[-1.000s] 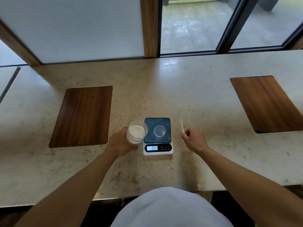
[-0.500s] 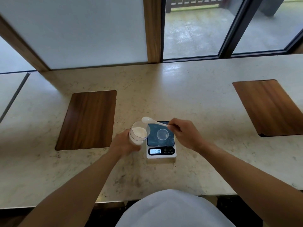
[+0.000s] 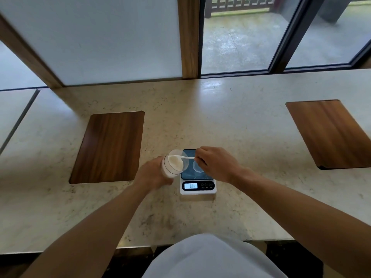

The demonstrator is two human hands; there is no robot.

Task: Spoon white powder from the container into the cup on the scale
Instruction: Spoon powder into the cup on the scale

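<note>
My left hand (image 3: 153,173) grips a clear container (image 3: 174,164) of white powder, tilted toward the right just left of the scale. My right hand (image 3: 215,164) pinches the handle of a white spoon (image 3: 181,157), whose bowl is inside the container's mouth on the powder. A small digital scale (image 3: 197,184) with a dark platform sits on the counter and reads 0.00. On its platform stands a small clear cup (image 3: 196,167), partly hidden behind my right hand.
The stone counter (image 3: 230,121) holds two dark wooden inlaid panels, one at the left (image 3: 109,146) and one at the far right (image 3: 331,133). A window and wooden post rise behind the counter. The counter's front edge is near my body.
My right hand brought the spoon from the right of the scale across it, and the spoon's bowl has dipped into the container. My left hand tilted the container more to the right.
</note>
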